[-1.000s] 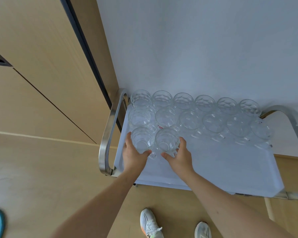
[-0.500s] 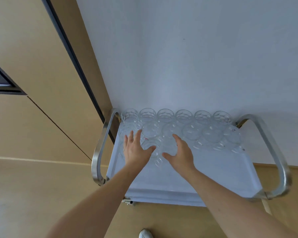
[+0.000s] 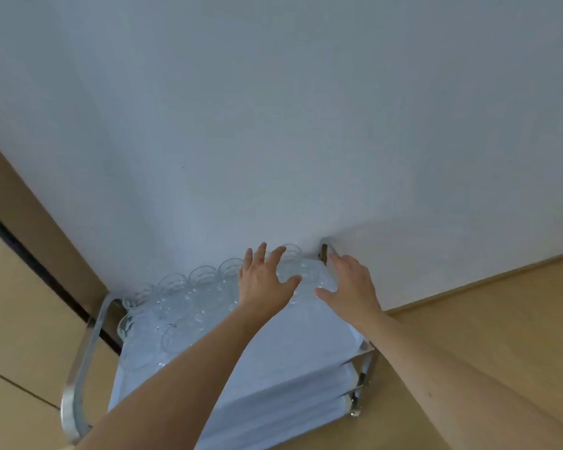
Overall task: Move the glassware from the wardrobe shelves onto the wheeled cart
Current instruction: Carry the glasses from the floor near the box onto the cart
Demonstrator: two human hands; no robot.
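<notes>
Two bare arms reach in from the bottom of the view, up over the cart (image 3: pixel 303 368), which has a white top tray and more white trays under it. Both hands are empty now and their fingers are spread wide and straight. A second ago they were curled round two cups at the near left corner of the tray; they have let those go and lifted away. The head has also tipped up and turned, so the cart now sits low in the view and much more wall (image 3: pixel 273 108) shows. The left hand (image 3: pixel 265 282) hovers over the far right end of the glass cups (image 3: pixel 182 298), and I cannot tell if it touches them. The right hand (image 3: pixel 350 285) is just beside the shiny metal handle (image 3: pixel 325 253) at the right end of the cart. Another metal handle (image 3: pixel 82 362) curves round the left end. The cups stand close together along the far side and left part of the top tray, up by the wall. Wooden doors (image 3: pixel 23 319) stand to the left, and a pale floor (image 3: pixel 485 319) to the right. I think this pair of cups is now put down, and the hands are free to go back to the wardrobe for more, if any are left
</notes>
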